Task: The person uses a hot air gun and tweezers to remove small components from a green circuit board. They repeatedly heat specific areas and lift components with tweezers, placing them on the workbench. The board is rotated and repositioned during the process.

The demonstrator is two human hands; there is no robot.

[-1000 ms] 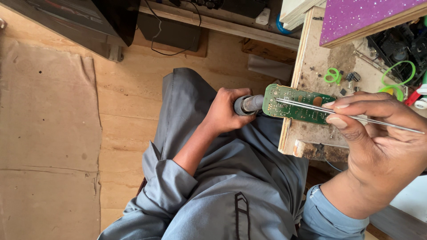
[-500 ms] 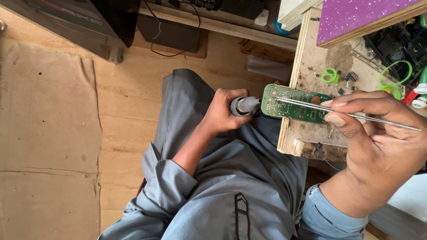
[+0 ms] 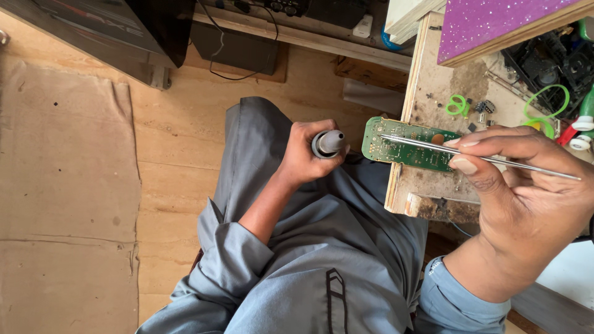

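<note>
Left hand (image 3: pixel 303 154) fingers wrapped around a grey cylindrical tool (image 3: pixel 328 143), right hand (image 3: pixel 526 185) fingers pinching thin steel tweezers (image 3: pixel 445 148) over a green circuit board (image 3: pixel 405 148) at the stained wooden desk's (image 3: pixel 433 86) left edge

My thin silver metal tweezers (image 3: pixel 482 158) lie nearly level, tips resting on the green rectangular circuit board (image 3: pixel 408 147). That board sits flat, overhanging the worn wooden bench edge. The grey round-nosed hot-air tool (image 3: pixel 328 143) points up at me, just left of the board.
</note>
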